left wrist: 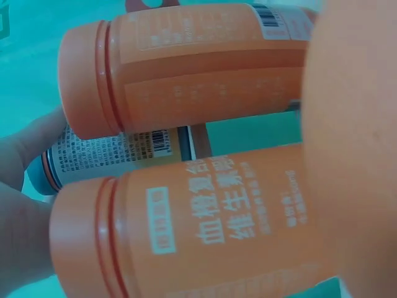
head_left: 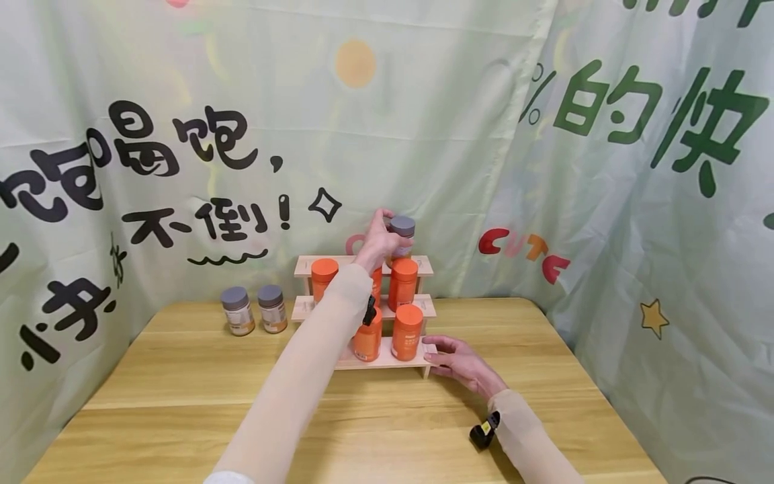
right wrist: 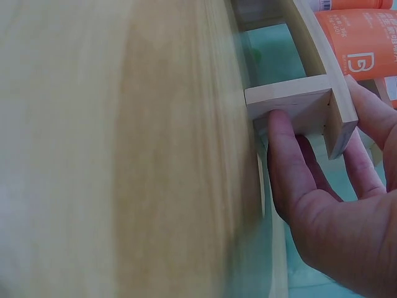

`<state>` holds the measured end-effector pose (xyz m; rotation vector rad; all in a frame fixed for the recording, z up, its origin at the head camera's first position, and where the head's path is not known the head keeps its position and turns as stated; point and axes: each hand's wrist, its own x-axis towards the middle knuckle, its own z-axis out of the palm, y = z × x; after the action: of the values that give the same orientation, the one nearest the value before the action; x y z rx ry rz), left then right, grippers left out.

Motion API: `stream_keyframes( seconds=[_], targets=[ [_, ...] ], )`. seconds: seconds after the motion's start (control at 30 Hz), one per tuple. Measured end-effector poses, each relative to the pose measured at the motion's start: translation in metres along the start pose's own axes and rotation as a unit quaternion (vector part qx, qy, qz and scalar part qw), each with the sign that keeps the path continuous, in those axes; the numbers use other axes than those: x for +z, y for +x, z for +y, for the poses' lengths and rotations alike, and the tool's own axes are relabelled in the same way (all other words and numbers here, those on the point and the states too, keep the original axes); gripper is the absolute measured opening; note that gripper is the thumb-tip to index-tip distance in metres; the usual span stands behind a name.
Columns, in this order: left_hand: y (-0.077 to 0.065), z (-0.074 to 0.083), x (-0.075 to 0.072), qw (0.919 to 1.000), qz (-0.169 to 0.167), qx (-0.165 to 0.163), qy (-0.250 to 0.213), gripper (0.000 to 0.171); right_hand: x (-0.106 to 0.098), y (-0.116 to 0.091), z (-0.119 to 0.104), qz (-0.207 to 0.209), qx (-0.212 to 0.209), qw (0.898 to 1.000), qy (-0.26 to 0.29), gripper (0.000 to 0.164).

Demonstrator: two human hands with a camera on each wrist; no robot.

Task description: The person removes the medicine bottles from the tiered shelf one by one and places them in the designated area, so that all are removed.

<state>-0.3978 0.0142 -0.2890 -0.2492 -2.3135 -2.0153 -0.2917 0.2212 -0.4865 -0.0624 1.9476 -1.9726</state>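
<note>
My left hand (head_left: 379,242) holds a grey-capped jar (head_left: 402,226) at the right end of the top step of a three-step wooden display stand (head_left: 387,364). In the left wrist view, that jar (left wrist: 111,152) is partly hidden behind two orange bottles (left wrist: 198,68). Several orange bottles (head_left: 408,331) stand upright on the lower two steps, some covered by my left forearm. My right hand (head_left: 462,363) grips the right end of the bottom step. The right wrist view shows its fingers against the support leg (right wrist: 288,93) under the board, with the thumb by the board's upper side.
Two more grey-capped jars, one farther left (head_left: 238,311) and one nearer the stand (head_left: 272,309), stand on the wooden table (head_left: 181,396). A printed fabric curtain (head_left: 423,134) hangs behind the table and along its sides.
</note>
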Motion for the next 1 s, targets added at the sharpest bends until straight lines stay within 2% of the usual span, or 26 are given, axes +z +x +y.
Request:
stream_keyframes(
  seconds=[0.27, 0.5, 0.73, 1.0],
  targets=[
    [0.002, -0.004, -0.003, 0.9991, 0.031, 0.025, -0.016, 0.067, 0.0, 0.0, 0.001, 0.0, -0.002, 1.0, -0.008, 0.047],
    [-0.003, 0.006, -0.01, 0.9952, 0.038, 0.069, -0.058, 0.07, -0.001, -0.001, 0.002, 0.001, -0.005, 1.0, -0.007, 0.051],
    [-0.013, 0.013, -0.025, 0.9952, 0.055, 0.073, -0.036, 0.065, 0.001, 0.002, 0.003, 0.002, 0.0, 1.0, -0.013, 0.048],
    [-0.021, 0.023, -0.033, 0.9923, 0.047, 0.099, -0.057, 0.065, -0.001, 0.002, 0.0, 0.0, -0.002, 1.0, -0.019, 0.049]
  ],
)
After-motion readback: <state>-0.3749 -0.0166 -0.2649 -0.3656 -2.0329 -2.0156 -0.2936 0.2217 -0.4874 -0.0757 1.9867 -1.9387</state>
